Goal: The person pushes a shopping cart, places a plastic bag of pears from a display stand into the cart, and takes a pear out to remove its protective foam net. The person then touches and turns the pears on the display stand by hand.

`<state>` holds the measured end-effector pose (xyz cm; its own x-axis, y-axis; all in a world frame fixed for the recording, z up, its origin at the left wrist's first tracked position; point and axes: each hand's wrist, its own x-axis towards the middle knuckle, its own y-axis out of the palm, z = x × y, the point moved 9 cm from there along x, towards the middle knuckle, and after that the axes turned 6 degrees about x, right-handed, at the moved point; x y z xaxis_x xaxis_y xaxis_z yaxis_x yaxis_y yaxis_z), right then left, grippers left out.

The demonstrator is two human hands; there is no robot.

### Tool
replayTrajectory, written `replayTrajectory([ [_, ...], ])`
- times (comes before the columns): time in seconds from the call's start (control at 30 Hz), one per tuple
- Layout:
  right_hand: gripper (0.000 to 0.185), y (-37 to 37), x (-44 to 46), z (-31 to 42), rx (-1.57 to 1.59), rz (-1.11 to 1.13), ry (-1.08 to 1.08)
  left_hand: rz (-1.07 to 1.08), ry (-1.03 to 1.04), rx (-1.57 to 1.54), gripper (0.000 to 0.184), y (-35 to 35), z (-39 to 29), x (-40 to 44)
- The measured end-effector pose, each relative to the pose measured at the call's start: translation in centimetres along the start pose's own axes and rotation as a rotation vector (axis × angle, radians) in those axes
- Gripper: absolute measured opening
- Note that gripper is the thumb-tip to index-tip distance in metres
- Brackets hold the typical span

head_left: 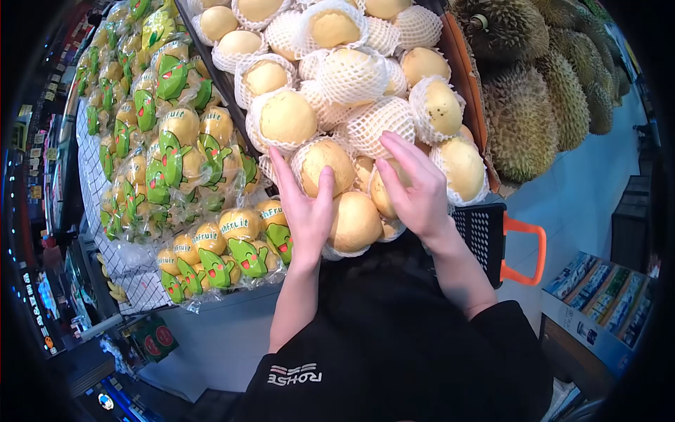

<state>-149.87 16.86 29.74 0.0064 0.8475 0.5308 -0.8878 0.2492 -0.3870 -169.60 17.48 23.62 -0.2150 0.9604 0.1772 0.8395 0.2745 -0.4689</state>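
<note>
Yellow round fruits in white foam nets fill a dark-edged display bin. My left hand (307,211) lies over the front of the pile with its fingers apart, beside a netted fruit (329,165). My right hand (415,186) is spread over a fruit (383,195) a little to the right, and holds nothing that I can see. Between my hands, at the pile's front edge, sits a larger fruit (354,222). Behind my fingertips is a fruit wrapped in white net (385,125).
Bagged yellow fruits with green cartoon labels (172,158) are stacked at the left. Spiky durians (520,123) lie at the right behind a brown cardboard edge (467,84). A black basket with an orange handle (540,254) stands at the right, near a rack of packets (598,295).
</note>
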Motion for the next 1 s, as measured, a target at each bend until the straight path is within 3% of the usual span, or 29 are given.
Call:
replayTrajectory([
  [0.3, 0.032, 1.1, -1.1, -0.6, -0.048, 0.097, -0.057, 0.029, 0.019, -0.015, 0.079, 0.6, 0.3, 0.0],
  [0.37, 0.032, 0.9, -1.1, -0.9, 0.005, 0.106, -0.038, 0.031, 0.018, -0.134, 0.081, 0.6, 0.3, 0.0],
  [0.57, 0.028, 0.0, -1.2, -0.8, 0.118, 0.076, -0.025, -0.097, -0.027, 0.051, 0.078, -2.4, -0.4, -2.0],
  [0.87, 0.022, 0.2, -4.4, 2.3, 0.337, 0.123, -0.136, -0.121, 0.215, -0.057, 0.041, -4.2, -2.5, -11.2],
  [1.0, 0.024, 0.4, -6.2, 3.4, 0.332, 0.116, -0.080, -0.133, 0.169, -0.109, 0.031, -4.6, -2.2, -11.9],
])
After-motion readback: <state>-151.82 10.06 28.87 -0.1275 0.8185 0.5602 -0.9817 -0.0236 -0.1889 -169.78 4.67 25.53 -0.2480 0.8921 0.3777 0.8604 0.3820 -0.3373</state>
